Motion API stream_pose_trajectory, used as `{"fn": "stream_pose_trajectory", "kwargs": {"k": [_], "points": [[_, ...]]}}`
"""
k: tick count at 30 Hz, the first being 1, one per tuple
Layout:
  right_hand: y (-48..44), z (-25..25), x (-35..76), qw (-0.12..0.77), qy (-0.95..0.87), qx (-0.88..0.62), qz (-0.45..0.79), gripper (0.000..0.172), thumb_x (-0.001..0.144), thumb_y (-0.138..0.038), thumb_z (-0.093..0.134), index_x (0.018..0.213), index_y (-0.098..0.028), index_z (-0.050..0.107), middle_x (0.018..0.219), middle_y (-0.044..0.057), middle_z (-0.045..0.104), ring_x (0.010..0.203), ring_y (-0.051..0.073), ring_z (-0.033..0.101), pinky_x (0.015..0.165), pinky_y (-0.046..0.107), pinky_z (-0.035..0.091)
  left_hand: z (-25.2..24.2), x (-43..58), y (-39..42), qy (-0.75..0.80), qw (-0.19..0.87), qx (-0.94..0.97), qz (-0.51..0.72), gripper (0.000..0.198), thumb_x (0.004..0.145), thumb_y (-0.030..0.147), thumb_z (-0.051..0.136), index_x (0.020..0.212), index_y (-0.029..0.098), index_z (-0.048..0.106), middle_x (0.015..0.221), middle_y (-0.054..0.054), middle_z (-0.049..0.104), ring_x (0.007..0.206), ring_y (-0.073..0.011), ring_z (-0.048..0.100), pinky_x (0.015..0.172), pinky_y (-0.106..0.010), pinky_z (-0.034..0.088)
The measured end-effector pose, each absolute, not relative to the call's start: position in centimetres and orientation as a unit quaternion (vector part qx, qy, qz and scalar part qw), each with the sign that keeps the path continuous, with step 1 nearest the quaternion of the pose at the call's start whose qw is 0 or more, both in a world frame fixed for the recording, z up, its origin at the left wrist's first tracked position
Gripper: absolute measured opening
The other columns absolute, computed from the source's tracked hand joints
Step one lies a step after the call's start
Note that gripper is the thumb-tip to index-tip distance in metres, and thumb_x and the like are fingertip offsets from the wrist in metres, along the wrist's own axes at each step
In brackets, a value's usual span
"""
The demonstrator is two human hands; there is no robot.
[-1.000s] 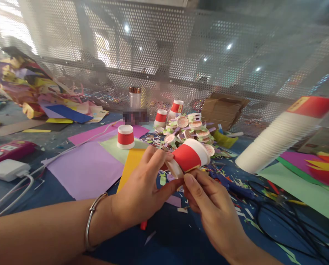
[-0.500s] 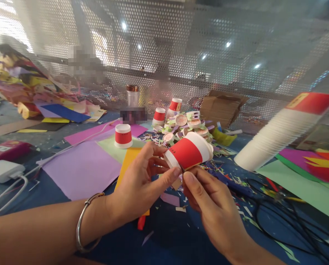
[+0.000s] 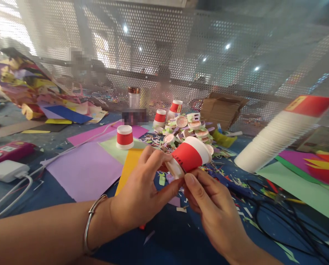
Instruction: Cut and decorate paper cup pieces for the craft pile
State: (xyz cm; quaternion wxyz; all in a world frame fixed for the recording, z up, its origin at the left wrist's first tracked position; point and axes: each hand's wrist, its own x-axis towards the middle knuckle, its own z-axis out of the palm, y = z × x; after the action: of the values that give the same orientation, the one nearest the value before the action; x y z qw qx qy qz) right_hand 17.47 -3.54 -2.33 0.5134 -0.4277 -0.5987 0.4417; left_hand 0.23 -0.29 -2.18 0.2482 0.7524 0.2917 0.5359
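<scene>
Both hands are on a red and white paper cup [image 3: 190,154], which lies tilted on its side in the air over the blue table. My left hand [image 3: 143,184] grips its rim on the left, fingers behind and thumb below. My right hand [image 3: 208,206] pinches the lower edge of the cup with thumb and fingertips, close to my left thumb. The part of the rim behind my fingers is hidden. Another red and white paper cup [image 3: 125,138] stands upside down beyond my left hand, on coloured paper.
A purple paper sheet [image 3: 84,169] lies at the left, near a white charger [image 3: 7,171]. Cut cup pieces [image 3: 182,121] are heaped behind the hands. A tall leaning stack of paper cups [image 3: 280,134] and a black cable [image 3: 263,217] are at the right.
My hands have turned the held cup slightly, and its rim has bent or come partly away at the lower left. The view has shifted a little.
</scene>
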Motion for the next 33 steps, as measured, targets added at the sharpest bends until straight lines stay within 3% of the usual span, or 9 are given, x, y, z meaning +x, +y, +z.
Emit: {"fn": "stream_pose_trajectory", "kwargs": {"k": [5,10,15,20,29,33], "points": [[-3.4,-1.7,17.4,0.519,-0.602,-0.418,0.439,0.033,0.099,-0.049,0.06,0.08,-0.021,0.061,0.068,-0.005,0.045,0.057,0.008,0.034,0.047,0.021,0.026,-1.7,0.7,-0.1,0.292,0.504,0.6,0.548,0.041,0.089,0.039,0.074,0.115,0.022,0.047,0.11,-0.005,0.06,0.097,-0.0166,0.064,0.079,-0.03,0.058],[-3.5,-1.7,17.4,0.508,-0.606,-0.427,0.439,0.034,0.099,-0.05,0.059,0.082,-0.021,0.062,0.066,-0.005,0.042,0.054,0.008,0.03,0.046,0.022,0.024,-1.2,0.7,0.2,0.289,0.577,0.567,0.512,0.036,0.087,0.041,0.076,0.103,0.018,0.054,0.096,-0.003,0.065,0.083,-0.0117,0.063,0.071,-0.024,0.052],[-3.6,-1.9,17.4,0.495,-0.609,-0.436,0.441,0.033,0.098,-0.051,0.059,0.083,-0.021,0.062,0.068,-0.004,0.045,0.057,0.009,0.034,0.046,0.022,0.026,-0.9,0.2,-0.1,0.272,0.518,0.612,0.532,0.029,0.088,0.033,0.075,0.101,0.019,0.053,0.095,-0.003,0.066,0.084,-0.0134,0.065,0.076,-0.028,0.055],[-3.8,-1.9,17.4,0.493,-0.615,-0.445,0.424,0.037,0.098,-0.051,0.058,0.078,-0.021,0.06,0.063,-0.006,0.041,0.053,0.008,0.031,0.045,0.022,0.026,-1.4,0.0,-0.4,0.296,0.433,0.676,0.517,0.029,0.088,0.031,0.073,0.103,0.019,0.052,0.103,-0.007,0.062,0.092,-0.0187,0.067,0.087,-0.039,0.057],[-3.8,-2.2,17.4,0.49,-0.607,-0.444,0.442,0.039,0.098,-0.053,0.058,0.076,-0.02,0.056,0.064,-0.005,0.039,0.053,0.008,0.029,0.045,0.023,0.023,-2.0,-0.4,-0.4,0.322,0.198,0.771,0.513,0.026,0.087,0.016,0.07,0.107,0.024,0.056,0.104,-0.003,0.051,0.093,-0.0186,0.057,0.084,-0.04,0.056],[-3.7,-2.0,17.4,0.497,-0.611,-0.435,0.437,0.037,0.099,-0.051,0.058,0.077,-0.021,0.057,0.065,-0.005,0.039,0.052,0.008,0.029,0.044,0.023,0.021,-2.1,-0.1,-0.6,0.318,0.225,0.751,0.533,0.029,0.088,0.022,0.073,0.11,0.026,0.055,0.105,-0.003,0.053,0.095,-0.0183,0.059,0.084,-0.038,0.056]]}}
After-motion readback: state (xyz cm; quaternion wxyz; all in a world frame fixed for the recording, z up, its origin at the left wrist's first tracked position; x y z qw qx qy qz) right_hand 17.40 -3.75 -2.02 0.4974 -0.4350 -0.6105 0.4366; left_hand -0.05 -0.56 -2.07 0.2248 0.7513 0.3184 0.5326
